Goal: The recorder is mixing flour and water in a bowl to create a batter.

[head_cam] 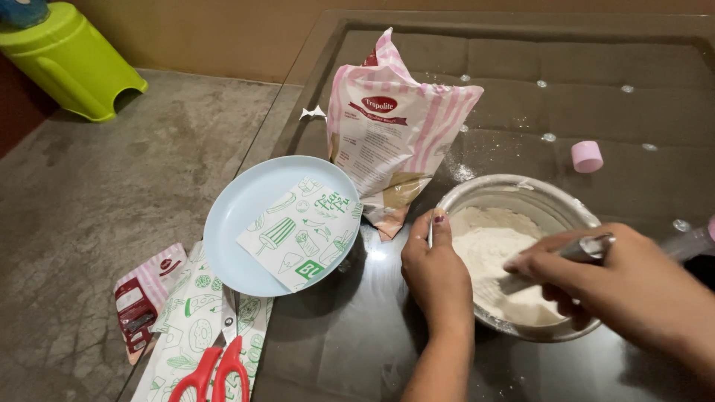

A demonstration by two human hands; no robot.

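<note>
The dark glass surface (357, 335) fills most of the frame, and its left edge runs diagonally from the upper middle down to the lower left, with the grey floor (97, 208) beyond it. In the right middle stands the metal bowl (555, 205) holding white flour (488, 249). The left hand (436, 275) grips the near left rim of the bowl, fingers closed on it. The right hand (618, 279) comes in from the right, and its fingers are closed around the handle of a metal whisk (588, 247) which dips into the flour.

I judge that the stirring goes well if the left hand keeps the bowl firm and the strokes stay low and slow, because some flour already lies spilled behind the bowl.

The pink striped bag (391, 130) stands just behind the bowl, at its upper left, and the pale blue plate (238, 223) with a printed paper (302, 231) lies near the left edge. Red scissors (212, 376) lie at the lower left. A small pink cap (587, 156) lies at the upper right. Open room remains in front of the bowl, toward the bottom of the frame.
</note>
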